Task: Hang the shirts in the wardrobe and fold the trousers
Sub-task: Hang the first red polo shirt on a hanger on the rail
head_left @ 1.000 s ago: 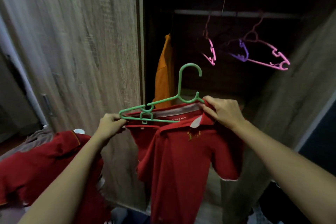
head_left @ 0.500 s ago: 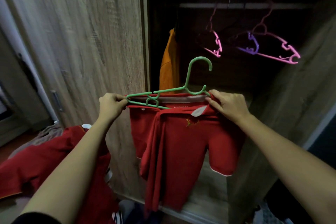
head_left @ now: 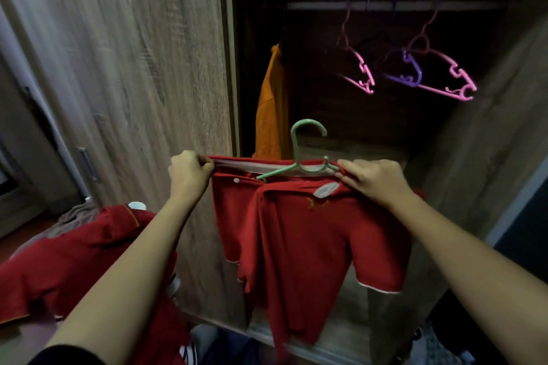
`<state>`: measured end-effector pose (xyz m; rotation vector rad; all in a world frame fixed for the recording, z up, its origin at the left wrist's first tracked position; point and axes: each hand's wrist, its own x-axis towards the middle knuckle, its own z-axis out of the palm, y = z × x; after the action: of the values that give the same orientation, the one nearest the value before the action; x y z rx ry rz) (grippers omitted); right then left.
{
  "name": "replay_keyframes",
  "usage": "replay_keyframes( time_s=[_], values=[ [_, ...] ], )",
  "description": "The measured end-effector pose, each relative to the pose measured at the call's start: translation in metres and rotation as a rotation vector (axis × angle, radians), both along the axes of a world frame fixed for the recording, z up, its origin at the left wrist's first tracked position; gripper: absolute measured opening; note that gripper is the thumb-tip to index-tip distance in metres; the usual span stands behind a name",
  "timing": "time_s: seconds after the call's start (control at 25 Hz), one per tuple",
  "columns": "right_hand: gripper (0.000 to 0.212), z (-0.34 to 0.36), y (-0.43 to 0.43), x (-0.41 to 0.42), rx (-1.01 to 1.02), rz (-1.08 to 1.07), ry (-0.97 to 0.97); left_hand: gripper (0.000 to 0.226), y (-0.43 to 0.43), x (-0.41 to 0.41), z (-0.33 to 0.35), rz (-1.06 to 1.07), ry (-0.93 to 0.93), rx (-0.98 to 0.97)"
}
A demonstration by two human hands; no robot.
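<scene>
A red polo shirt hangs in front of the open wardrobe, stretched by its collar between both hands. My left hand pinches the left end of the collar. My right hand grips the right shoulder of the shirt together with the arm of a green plastic hanger. The hanger's left arm is tucked inside the collar and its hook stands up above the shirt. The wardrobe rail runs across the dark top of the cupboard.
An orange shirt hangs at the left inside the wardrobe. Pink hangers and a purple hanger dangle empty from the rail. A closed wooden door stands left. More red clothing lies at lower left.
The hanger's left arm has slid inside the shirt collar. My left hand let go of the hanger's end and now pulls the collar out to the left.
</scene>
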<state>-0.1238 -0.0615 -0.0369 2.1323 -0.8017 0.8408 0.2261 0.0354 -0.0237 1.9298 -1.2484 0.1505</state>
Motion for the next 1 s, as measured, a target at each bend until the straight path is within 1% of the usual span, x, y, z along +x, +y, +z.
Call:
replay_keyframes(
  time_s=[0.08, 0.12, 0.16, 0.24, 0.28, 0.32, 0.36, 0.4, 0.44, 0.52, 0.56, 0.6, 0.64, 0.68, 0.72, 0.76, 0.8, 0.88, 0.92, 0.96, 1.0],
  values=[
    [0.043, 0.007, 0.015, 0.021, 0.086, -0.102, -0.021, 0.017, -0.002, -0.009, 0.000, 0.041, -0.158, -0.009],
    [0.042, 0.013, 0.022, 0.032, 0.180, -0.140, -0.063, 0.017, -0.003, -0.017, 0.003, 0.039, -0.225, -0.036],
    [0.041, 0.019, 0.026, 0.041, 0.316, -0.178, -0.109, 0.017, -0.003, -0.028, 0.008, 0.004, -0.287, -0.079],
    [0.039, 0.031, 0.028, 0.049, 0.548, -0.191, -0.232, 0.019, -0.001, -0.054, 0.007, -0.174, -0.471, -0.202],
    [0.040, 0.035, 0.027, 0.050, 0.625, -0.174, -0.295, 0.022, 0.004, -0.066, 0.001, -0.297, -0.581, -0.251],
    [0.040, 0.038, 0.026, 0.048, 0.661, -0.148, -0.340, 0.026, 0.010, -0.073, -0.007, -0.420, -0.675, -0.285],
    [0.040, 0.040, 0.024, 0.044, 0.675, -0.117, -0.366, 0.031, 0.017, -0.074, -0.017, -0.516, -0.724, -0.308],
    [0.040, 0.040, 0.021, 0.041, 0.688, -0.080, -0.387, 0.034, 0.024, -0.068, -0.023, -0.566, -0.723, -0.334],
    [0.040, 0.039, 0.019, 0.037, 0.696, -0.035, -0.398, 0.036, 0.029, -0.057, -0.022, -0.567, -0.675, -0.358],
    [0.045, 0.039, 0.018, 0.032, 0.677, 0.061, -0.396, 0.047, 0.029, -0.032, -0.010, -0.398, -0.526, -0.357],
    [0.047, 0.039, 0.018, 0.031, 0.657, 0.095, -0.396, 0.054, 0.027, -0.021, -0.002, -0.319, -0.494, -0.296],
    [0.048, 0.040, 0.020, 0.032, 0.634, 0.123, -0.400, 0.063, 0.022, -0.011, 0.006, -0.302, -0.499, -0.197],
    [0.048, 0.042, 0.020, 0.035, 0.610, 0.135, -0.396, 0.072, 0.018, -0.004, 0.013, -0.338, -0.514, -0.100],
    [0.048, 0.045, 0.022, 0.038, 0.574, 0.133, -0.374, 0.078, 0.016, 0.001, 0.017, -0.387, -0.509, -0.043],
    [0.050, 0.049, 0.024, 0.041, 0.530, 0.126, -0.355, 0.077, 0.017, 0.006, 0.019, -0.412, -0.476, -0.032],
    [0.052, 0.053, 0.025, 0.043, 0.481, 0.122, -0.356, 0.069, 0.019, 0.010, 0.022, -0.409, -0.431, -0.060],
    [0.053, 0.056, 0.025, 0.041, 0.430, 0.112, -0.394, 0.059, 0.020, 0.017, 0.026, -0.381, -0.393, -0.098],
    [0.055, 0.050, 0.018, 0.025, 0.379, 0.027, -0.522, 0.051, 0.022, 0.031, 0.032, -0.318, -0.322, -0.158],
    [0.055, 0.044, 0.015, 0.013, 0.445, -0.019, -0.580, 0.052, 0.023, 0.038, 0.035, -0.297, -0.276, -0.181],
    [0.053, 0.037, 0.011, 0.003, 0.573, -0.026, -0.610, 0.054, 0.022, 0.047, 0.037, -0.285, -0.231, -0.196],
    [0.048, 0.032, 0.011, -0.003, 0.688, 0.032, -0.629, 0.056, 0.022, 0.056, 0.036, -0.280, -0.200, -0.200]
  ],
)
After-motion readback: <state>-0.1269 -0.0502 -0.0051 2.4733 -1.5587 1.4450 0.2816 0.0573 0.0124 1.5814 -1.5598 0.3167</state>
